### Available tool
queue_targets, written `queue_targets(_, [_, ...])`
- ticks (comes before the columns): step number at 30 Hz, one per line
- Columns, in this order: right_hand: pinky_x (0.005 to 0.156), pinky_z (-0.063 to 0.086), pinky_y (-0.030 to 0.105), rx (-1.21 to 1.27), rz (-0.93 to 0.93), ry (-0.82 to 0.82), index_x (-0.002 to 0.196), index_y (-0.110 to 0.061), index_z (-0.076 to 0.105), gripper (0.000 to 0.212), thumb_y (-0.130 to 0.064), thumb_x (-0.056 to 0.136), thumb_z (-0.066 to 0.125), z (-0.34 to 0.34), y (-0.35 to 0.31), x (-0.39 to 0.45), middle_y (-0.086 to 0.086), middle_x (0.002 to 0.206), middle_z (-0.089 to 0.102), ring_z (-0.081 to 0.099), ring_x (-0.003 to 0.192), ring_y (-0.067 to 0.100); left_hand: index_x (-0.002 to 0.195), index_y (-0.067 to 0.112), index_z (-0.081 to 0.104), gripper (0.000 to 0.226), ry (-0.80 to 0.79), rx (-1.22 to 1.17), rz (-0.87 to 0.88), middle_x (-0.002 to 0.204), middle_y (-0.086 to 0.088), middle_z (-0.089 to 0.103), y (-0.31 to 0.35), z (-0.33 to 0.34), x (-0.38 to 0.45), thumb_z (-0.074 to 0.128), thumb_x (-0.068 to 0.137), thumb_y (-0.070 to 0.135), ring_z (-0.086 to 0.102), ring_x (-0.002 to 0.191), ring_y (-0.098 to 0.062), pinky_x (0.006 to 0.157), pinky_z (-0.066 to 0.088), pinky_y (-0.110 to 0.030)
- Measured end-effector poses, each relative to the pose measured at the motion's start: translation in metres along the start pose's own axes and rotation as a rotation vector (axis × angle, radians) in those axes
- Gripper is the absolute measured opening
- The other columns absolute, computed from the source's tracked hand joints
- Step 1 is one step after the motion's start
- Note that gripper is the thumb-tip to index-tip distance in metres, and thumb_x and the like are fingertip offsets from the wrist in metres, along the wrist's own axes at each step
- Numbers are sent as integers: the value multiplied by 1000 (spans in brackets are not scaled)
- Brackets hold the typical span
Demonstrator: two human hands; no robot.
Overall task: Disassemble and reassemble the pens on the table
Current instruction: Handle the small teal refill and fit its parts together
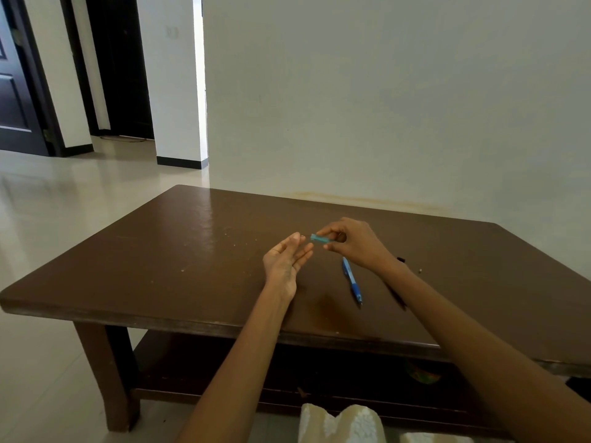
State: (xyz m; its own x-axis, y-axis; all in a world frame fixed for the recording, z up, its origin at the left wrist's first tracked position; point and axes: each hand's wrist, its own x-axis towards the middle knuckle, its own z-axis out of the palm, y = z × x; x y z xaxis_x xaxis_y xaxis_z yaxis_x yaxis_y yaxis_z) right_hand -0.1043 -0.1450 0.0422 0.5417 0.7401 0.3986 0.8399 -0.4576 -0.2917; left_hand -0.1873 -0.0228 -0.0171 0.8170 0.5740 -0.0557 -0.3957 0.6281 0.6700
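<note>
My right hand (351, 243) pinches a short teal pen piece (319, 239) between thumb and fingers, a little above the brown table (192, 251). Just left of it my left hand (286, 262) is held palm up with its fingers straight, the fingertips close to the piece's end; something tiny may sit at its fingertips, too small to tell. A blue pen (351, 279) lies on the table below my right hand, tip toward me. A dark pen part (396, 295) shows partly under my right forearm.
Small dark bits (400, 259) lie on the table right of my right wrist. The table stands against a pale wall, with a lower shelf underneath. White cloth (342, 423) lies at the bottom edge. Tiled floor and a doorway are to the left.
</note>
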Motion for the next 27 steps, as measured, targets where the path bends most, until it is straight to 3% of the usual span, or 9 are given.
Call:
queue_targets(3, [75, 42, 17, 20, -3, 9, 112, -18, 66, 29, -16, 82, 68, 1, 2, -4, 0, 96, 60, 53, 81, 6, 99, 8, 62, 15, 11, 17, 16, 92, -9, 71, 0, 2, 0, 64, 84, 11, 70, 86, -21, 76, 58, -32])
queue_targets(9, [68, 41, 7, 129, 57, 40, 112, -15, 65, 31, -14, 81, 69, 9, 6, -15, -2, 96, 61, 52, 79, 0, 103, 6, 62, 20, 82, 55, 91, 90, -7, 69, 10, -3, -1, 64, 83, 7, 68, 81, -17, 75, 58, -28])
queue_targets(11, [73, 44, 12, 157, 76, 1, 113, -15, 64, 31, -14, 82, 69, 12, 5, -18, 0, 98, 63, 54, 83, 4, 108, 8, 61, 25, 102, 218, 110, 92, -5, 68, 19, -10, -1, 65, 83, 8, 63, 75, -13, 69, 56, -24])
queue_targets(13, [77, 46, 19, 158, 78, -74, 114, -15, 64, 32, -14, 82, 68, 16, 2, -19, 1, 97, 64, 55, 83, 5, 112, 15, 61, 32, 85, 553, 103, 96, -3, 67, 31, -19, -1, 68, 81, 14, 53, 63, -8, 54, 49, -19])
queue_targets(16, [74, 46, 18, 159, 68, -123, 114, -14, 63, 32, -14, 83, 68, 19, -4, -18, -4, 90, 62, 54, 76, 2, 108, 26, 62, 33, -111, 1107, 15, 95, 1, 64, 49, -28, -2, 73, 77, 23, 43, 60, -8, 48, 35, -18])
queue_targets(18, [71, 44, 16, 159, 68, -106, 114, -14, 63, 32, -15, 83, 68, 19, -6, -17, -7, 88, 60, 52, 74, 0, 102, 25, 63, 29, -275, 1336, -66, 90, 4, 63, 56, -28, -4, 74, 76, 22, 45, 61, -8, 48, 35, -17])
queue_targets(21, [77, 47, 24, 142, 80, -105, 115, -15, 62, 33, -17, 83, 68, 17, -7, -15, -4, 91, 61, 54, 79, 5, 102, 20, 64, 28, -360, 1495, -151, 88, 4, 62, 57, -22, -6, 74, 76, 16, 49, 65, -6, 52, 37, -19])
queue_targets(24, [79, 49, 27, 141, 86, -109, 115, -16, 62, 33, -18, 83, 68, 17, -8, -17, -2, 94, 63, 55, 81, 5, 102, 20, 63, 28, -344, 1561, -153, 78, 5, 58, 55, -18, -5, 74, 76, 16, 44, 56, -6, 41, 34, -14])
queue_targets(27, [74, 47, 20, 148, 90, -116, 115, -16, 61, 33, -17, 83, 68, 18, -7, -20, -3, 93, 62, 53, 75, 1, 104, 20, 63, 30, -300, 1591, -146, 76, 4, 59, 50, -17, -2, 74, 77, 18, 43, 51, -7, 34, 31, -13])
